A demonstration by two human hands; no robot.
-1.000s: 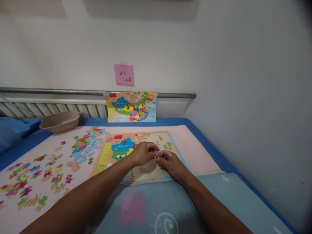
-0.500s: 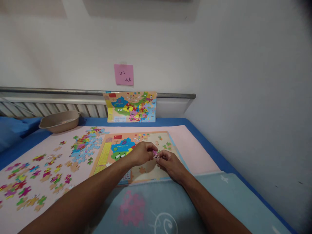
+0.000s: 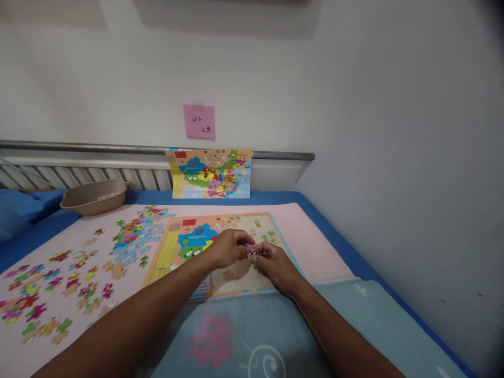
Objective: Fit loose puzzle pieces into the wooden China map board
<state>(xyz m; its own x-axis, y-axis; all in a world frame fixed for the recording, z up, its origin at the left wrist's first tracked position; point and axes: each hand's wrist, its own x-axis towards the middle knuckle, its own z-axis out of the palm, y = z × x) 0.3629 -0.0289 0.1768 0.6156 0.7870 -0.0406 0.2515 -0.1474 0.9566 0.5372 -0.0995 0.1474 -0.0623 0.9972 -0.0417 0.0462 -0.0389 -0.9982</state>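
Observation:
Between the fingertips of both hands is a small pink puzzle piece (image 3: 251, 251) with a black-and-white print. My left hand (image 3: 230, 249) pinches it from the left, and my right hand (image 3: 273, 265) pinches it from the right. Both hands are above a partly filled puzzle board (image 3: 236, 284) showing a colourful map. Its left side carries a blue area, a green area and a yellow strip, while bare backing shows on the right and below the hands. Some of the map behind my left hand is hidden.
Loose puzzle pieces (image 3: 36, 311) lie scattered on the pink sheet at left, beside a heap of blue and mixed pieces (image 3: 137, 236). A beige basin (image 3: 94, 197) stands behind them. A printed map sheet (image 3: 212, 173) leans against the wall rail (image 3: 283, 155). A teal blanket (image 3: 315, 325) covers the front.
The hands hold the same pinch on the puzzle piece, with hardly any movement. The whole view has shifted very slightly.

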